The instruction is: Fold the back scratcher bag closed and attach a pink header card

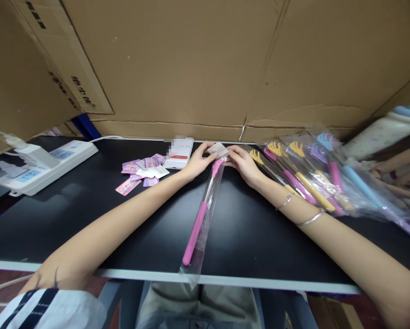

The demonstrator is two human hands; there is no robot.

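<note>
At the far left of your desk (pixel 88 214) sits a white power strip (pixel 43 167) with chargers plugged in. Moving right, a scatter of small pink and purple cards (pixel 141 173) lies just beside a phone (pixel 179 153) that rests face up.

Your left hand (pixel 198 162) comes next, its fingers pinched on a small card (pixel 217 149) at the top of a clear bag (pixel 205 214). Inside the bag lies a pink back scratcher (pixel 199 219), its handle toward you and its claw head up under the card, the whole thing stretched down the middle of the desk. Your right hand (pixel 242 164) meets the left there, fingers closed on the same bag mouth.

This looks like the closing stage: you seem to be fitting the header card over the bag opening. The next move would call for keeping the card square across the mouth and the film flat beneath it.

To the right, a pile of bagged scratchers (pixel 311 183) in yellow, pink, blue and purple fans out, touching your right forearm.
</note>
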